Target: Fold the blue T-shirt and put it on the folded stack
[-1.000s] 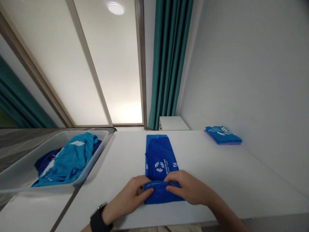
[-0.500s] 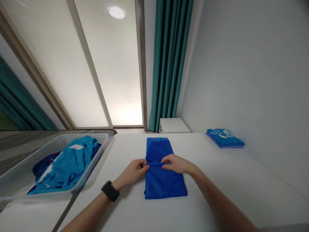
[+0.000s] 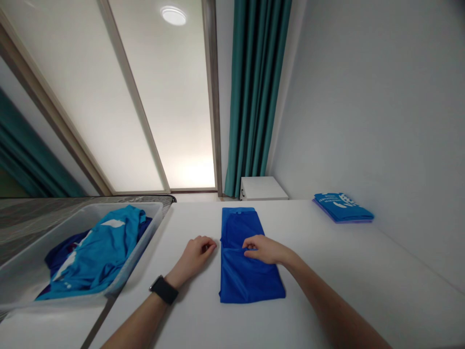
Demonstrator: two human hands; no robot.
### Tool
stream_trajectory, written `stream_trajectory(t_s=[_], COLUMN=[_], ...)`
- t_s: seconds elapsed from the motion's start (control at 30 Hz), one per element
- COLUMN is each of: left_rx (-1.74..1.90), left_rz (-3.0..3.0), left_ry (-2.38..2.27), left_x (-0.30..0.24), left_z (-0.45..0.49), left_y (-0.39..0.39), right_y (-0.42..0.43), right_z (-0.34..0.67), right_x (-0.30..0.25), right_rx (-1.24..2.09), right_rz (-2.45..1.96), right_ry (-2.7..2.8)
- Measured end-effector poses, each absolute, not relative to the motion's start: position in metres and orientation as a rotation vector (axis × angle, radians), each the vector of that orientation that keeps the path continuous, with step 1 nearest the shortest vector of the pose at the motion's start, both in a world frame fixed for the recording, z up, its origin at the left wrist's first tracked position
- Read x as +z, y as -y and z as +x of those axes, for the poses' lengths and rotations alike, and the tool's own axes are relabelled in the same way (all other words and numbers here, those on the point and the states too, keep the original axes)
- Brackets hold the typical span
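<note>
A folded blue shirt lies lengthwise on the white table, with a raised crease running across its middle. My right hand is over the shirt's right side, thumb and fingers closed on the cloth at this crease; the exact grip is partly hidden. Just off the shirt's left edge, my left hand rests near the tabletop with its fingers curled together and nothing visible in them. A dark watch is on the left wrist.
A translucent plastic bin at the left holds crumpled blue clothes. Folded blue clothing lies at the table's far right by the wall. Beyond the white table stands a low white cabinet.
My left hand has let go of the shirt's left edge and moved a little left. My right hand stays at the crease, which now lies flatter on the left side.
</note>
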State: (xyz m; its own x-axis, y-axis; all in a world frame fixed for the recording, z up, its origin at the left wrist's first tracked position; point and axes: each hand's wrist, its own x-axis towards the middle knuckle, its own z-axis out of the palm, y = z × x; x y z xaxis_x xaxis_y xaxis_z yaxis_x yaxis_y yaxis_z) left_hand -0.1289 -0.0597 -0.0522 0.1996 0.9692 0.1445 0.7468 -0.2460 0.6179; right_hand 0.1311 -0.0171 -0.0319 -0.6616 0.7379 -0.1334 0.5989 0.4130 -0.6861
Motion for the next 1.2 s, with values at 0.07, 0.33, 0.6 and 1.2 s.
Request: stream_trajectory(t_s=[0.07, 0.33, 0.6, 1.2], left_rx=[0.744, 0.735, 0.814, 0.812], left_rz=[2.039, 2.032, 1.850, 1.448], left_ry=[-1.579, -1.626, -1.516, -1.356], left_x=[-0.051, -0.048, -0.050, -0.045], left_z=[-0.128, -0.106, -0.096, -0.106], left_y=[0.061, 0.074, 0.083, 0.080], right_y=[0.016, 0.018, 0.022, -0.020], right_z=[0.130, 0.130, 0.135, 0.116], right_x=[-0.031, -0.025, -0.018, -0.040], right_rx=[1.083, 1.088, 1.179, 1.238], right_rz=[-1.187, -1.142, -1.092, -1.244], right_ry=[2.494, 2.529, 2.487, 2.388])
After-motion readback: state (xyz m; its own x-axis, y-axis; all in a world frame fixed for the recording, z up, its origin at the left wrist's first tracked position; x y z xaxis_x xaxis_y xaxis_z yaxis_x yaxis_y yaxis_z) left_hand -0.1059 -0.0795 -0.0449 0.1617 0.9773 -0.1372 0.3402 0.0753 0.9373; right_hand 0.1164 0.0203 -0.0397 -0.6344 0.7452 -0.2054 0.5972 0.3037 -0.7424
